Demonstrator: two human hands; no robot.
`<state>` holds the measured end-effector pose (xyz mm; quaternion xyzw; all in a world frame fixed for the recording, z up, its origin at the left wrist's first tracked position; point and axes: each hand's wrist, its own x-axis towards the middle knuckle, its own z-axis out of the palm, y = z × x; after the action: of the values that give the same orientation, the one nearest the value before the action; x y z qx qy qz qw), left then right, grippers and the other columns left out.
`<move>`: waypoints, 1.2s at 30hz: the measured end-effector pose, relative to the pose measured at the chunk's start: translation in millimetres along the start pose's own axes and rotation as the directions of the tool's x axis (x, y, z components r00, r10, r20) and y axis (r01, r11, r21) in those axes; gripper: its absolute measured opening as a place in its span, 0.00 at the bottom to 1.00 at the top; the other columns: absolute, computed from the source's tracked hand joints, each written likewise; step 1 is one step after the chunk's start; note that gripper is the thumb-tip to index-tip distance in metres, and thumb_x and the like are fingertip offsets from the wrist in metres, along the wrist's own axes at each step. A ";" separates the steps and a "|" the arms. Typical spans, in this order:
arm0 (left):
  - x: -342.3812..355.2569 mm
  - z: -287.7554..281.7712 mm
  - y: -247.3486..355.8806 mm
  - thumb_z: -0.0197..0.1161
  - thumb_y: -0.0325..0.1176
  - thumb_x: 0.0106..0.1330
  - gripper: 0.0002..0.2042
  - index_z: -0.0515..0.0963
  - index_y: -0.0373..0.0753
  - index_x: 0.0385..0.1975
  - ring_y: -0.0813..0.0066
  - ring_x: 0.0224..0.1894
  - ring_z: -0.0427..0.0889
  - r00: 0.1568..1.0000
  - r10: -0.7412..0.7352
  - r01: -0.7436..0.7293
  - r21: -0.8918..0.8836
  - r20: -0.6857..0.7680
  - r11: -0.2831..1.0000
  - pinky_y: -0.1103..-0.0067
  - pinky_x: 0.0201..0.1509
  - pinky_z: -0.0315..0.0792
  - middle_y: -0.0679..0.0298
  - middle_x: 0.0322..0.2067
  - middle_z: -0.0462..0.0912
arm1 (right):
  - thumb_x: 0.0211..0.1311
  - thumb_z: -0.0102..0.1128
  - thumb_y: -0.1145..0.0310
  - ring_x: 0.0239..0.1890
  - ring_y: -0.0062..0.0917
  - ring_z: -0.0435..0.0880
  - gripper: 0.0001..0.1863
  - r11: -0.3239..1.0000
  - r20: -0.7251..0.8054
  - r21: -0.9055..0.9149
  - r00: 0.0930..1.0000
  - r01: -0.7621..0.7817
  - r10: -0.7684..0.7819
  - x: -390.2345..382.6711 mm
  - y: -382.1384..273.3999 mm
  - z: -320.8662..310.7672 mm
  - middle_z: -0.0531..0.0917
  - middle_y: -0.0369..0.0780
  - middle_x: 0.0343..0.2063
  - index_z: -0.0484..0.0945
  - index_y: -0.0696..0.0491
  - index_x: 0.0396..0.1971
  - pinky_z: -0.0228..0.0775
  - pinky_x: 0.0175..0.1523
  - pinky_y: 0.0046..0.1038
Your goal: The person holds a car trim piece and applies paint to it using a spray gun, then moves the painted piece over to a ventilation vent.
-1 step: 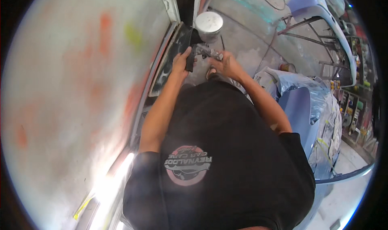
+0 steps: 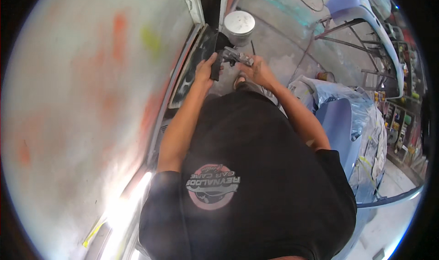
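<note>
My left hand [image 2: 205, 71] is closed round a narrow black strip-like piece [image 2: 215, 69], held upright with its fingers behind the edge; I cannot make out its exact kind. Close beside it, my right hand [image 2: 259, 72] grips a silvery metal spray gun [image 2: 238, 55], with its front end pointing toward the black piece. Part of the gun's handle is hidden by the fingers. Both hands are in front of my body, over the floor.
A lidded whitish bucket [image 2: 239, 23] stands just beyond my hands. To the left rises a large pale panel [image 2: 91, 77] with orange and yellow-green patches. A light-blue car bumper [image 2: 336, 118] and crumpled plastic wrap [image 2: 372, 141] lie at right; behind is a metal stand [image 2: 347, 36].
The spray gun and my right hand have shifted and turned slightly, the gun's body now showing more clearly beside the black piece. My left hand keeps nearly the same place.
</note>
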<state>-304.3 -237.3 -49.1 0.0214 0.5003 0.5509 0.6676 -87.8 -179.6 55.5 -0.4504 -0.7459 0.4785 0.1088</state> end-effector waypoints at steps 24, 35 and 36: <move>-55.4 3.3 10.2 0.67 0.32 0.66 0.22 0.68 0.28 0.53 0.68 0.23 0.81 0.992 -0.034 0.030 0.033 0.124 0.999 0.75 0.22 0.76 0.51 0.36 0.85 | 0.65 0.67 0.58 0.32 0.41 0.88 0.19 1.000 -0.210 -0.012 0.977 0.021 -0.023 7.5 -7.7 7.6 0.86 0.52 0.27 0.84 0.58 0.46 0.77 0.41 0.40; -73.5 16.2 19.7 0.63 0.34 0.70 0.17 0.73 0.29 0.51 0.72 0.23 0.79 0.985 -0.087 0.062 0.167 0.148 0.984 0.79 0.19 0.72 0.54 0.37 0.85 | 0.64 0.66 0.58 0.34 0.49 0.86 0.18 0.994 -0.247 -0.091 0.966 0.055 -0.076 13.5 -2.1 2.8 0.85 0.54 0.29 0.84 0.60 0.43 0.76 0.42 0.42; -74.4 18.0 18.9 0.64 0.34 0.69 0.19 0.71 0.29 0.53 0.72 0.22 0.79 0.991 -0.060 0.035 0.200 0.122 0.979 0.79 0.19 0.72 0.54 0.37 0.85 | 0.64 0.66 0.58 0.33 0.48 0.86 0.18 0.995 -0.232 -0.086 0.970 0.047 -0.066 14.5 1.7 2.9 0.85 0.54 0.28 0.84 0.60 0.41 0.75 0.42 0.42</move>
<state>-297.4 -276.9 18.8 0.1108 0.5091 0.4799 0.7058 -96.8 -169.8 48.7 -0.4865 -0.7587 0.3884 0.1917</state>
